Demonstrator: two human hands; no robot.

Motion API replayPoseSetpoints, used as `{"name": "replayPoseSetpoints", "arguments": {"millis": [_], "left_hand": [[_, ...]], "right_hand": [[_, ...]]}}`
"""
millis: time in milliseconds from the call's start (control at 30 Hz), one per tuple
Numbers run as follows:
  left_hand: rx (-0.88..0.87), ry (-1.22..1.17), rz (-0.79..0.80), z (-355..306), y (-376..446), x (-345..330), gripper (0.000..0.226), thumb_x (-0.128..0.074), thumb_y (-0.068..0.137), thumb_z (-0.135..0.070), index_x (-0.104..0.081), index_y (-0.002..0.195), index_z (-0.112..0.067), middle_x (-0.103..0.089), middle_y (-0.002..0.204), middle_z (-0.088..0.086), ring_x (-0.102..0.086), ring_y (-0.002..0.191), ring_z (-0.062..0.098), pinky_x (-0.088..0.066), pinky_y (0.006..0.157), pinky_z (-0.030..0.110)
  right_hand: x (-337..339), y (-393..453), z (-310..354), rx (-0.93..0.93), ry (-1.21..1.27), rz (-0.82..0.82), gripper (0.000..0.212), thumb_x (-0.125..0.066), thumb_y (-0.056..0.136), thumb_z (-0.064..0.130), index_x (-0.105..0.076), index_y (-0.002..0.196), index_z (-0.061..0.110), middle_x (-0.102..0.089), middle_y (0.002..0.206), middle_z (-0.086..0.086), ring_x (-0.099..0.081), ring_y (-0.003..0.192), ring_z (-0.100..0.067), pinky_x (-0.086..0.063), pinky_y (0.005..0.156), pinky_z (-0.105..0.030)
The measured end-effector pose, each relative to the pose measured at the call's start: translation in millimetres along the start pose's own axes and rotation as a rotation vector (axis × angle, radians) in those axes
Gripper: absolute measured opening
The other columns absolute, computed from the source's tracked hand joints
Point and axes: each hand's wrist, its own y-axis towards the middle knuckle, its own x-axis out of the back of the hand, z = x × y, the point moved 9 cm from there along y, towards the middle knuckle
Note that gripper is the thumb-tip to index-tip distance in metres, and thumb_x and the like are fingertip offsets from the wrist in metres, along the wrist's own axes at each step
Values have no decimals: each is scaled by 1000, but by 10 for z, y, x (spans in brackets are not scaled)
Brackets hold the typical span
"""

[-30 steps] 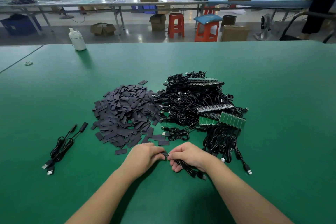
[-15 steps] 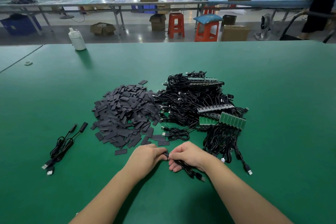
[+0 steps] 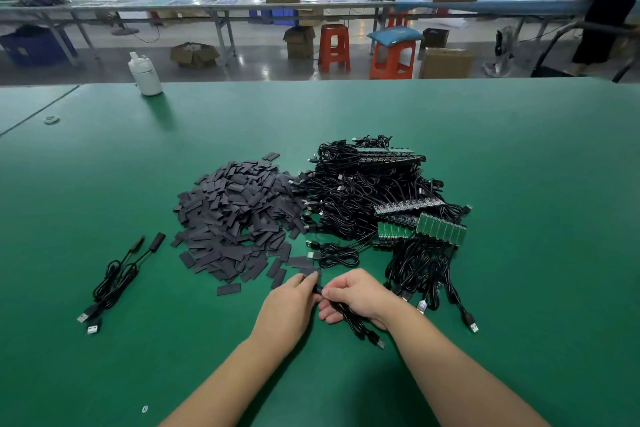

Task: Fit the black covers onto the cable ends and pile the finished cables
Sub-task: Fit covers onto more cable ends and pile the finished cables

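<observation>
1. My left hand pinches a black cover; my right hand grips the cable at its end, the hands meeting there.
2. The cover's long axis runs left to right between my fingertips, so I judge it slides rightward.
3. The finished cables lie well to my left, nearer my left hand.

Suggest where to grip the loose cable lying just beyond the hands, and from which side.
Take the loose cable at its coiled loop, from above. The coil lies flat and bunched on the green table, clear of the big cable heap; its plug ends point left towards the cover pile.
</observation>
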Motion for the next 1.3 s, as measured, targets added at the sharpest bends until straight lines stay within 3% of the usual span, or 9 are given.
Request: {"name": "replayPoseSetpoints", "arguments": {"millis": [133,233,333,533,733,833,933,1033,1300], "left_hand": [[70,-212,-31,-13,-35,54,48,-50,100,-24,-43,147,-21,-58,135,0,-59,113,13,-44,94,20],[247,-594,-136,107,-68,164,42,-54,98,-12,-54,139,-24,-70,101,-8,-64,78,-3,-43,70,4],[484,-1171,-195,228,-120,60,35,-57,97,-4,-58,125,-24,-74,86,-2,-68,67,10,-51,59,18],[625,-1385,-128,170,-140,-72,11,-66,92,-10,-66,89,0,-60,64,8,-54,53,13,-41,44,24],[555,-1314,-46,49,-157,-16,20,-66,93,-16,-65,82,1,-57,62,6,-48,51,11,-35,44,22],[489,-1243,-94,74,-142,145,21,-64,94,-18,-66,76,-6,-65,73,4,-53,64,13,-40,60,25],[489,-1345,-73,172,-119,264,13,-59,97,-14,-66,91,-5,-75,94,11,-69,85,21,-54,76,31],[512,-1476,-13,372,-129,388,14,-54,99,-10,-63,99,0,-72,91,18,-72,88,34,-59,68,33],[554,-941,2,1456,-327,890,14,-63,95,-16,-75,90,-11,-75,86,12,-67,76,22,-54,81,38]], "right_hand": [[11,10,0,8,37,-26,13,-57,100,4,-65,102,-7,-73,80,-17,-74,73,-24,-60,64,-27],[44,22,7,26,91,-43,13,-57,100,4,-66,102,-5,-74,81,-15,-75,78,-25,-60,67,-28],[64,24,9,45,143,-70,14,-58,100,7,-66,105,-4,-75,84,-15,-75,81,-25,-60,67,-28],[61,7,29,80,172,-84,11,-63,97,8,-69,105,2,-77,92,-15,-75,88,-24,-60,75,-29],[55,-17,33,98,185,-65,18,-69,93,12,-72,107,0,-75,102,-19,-74,98,-26,-59,85,-31],[91,-24,40,89,274,-78,23,-68,95,19,-71,109,1,-75,105,-18,-74,99,-27,-59,86,-33],[132,-18,12,50,350,-108,28,-64,98,22,-65,115,0,-74,106,-18,-74,99,-26,-60,83,-32],[141,-9,-9,35,365,-116,28,-63,99,22,-64,115,-2,-74,106,-19,-74,99,-27,-60,83,-32],[130,5,-19,29,290,-112,25,-63,98,18,-65,116,0,-76,102,-14,-74,99,-24,-60,81,-28]]}}
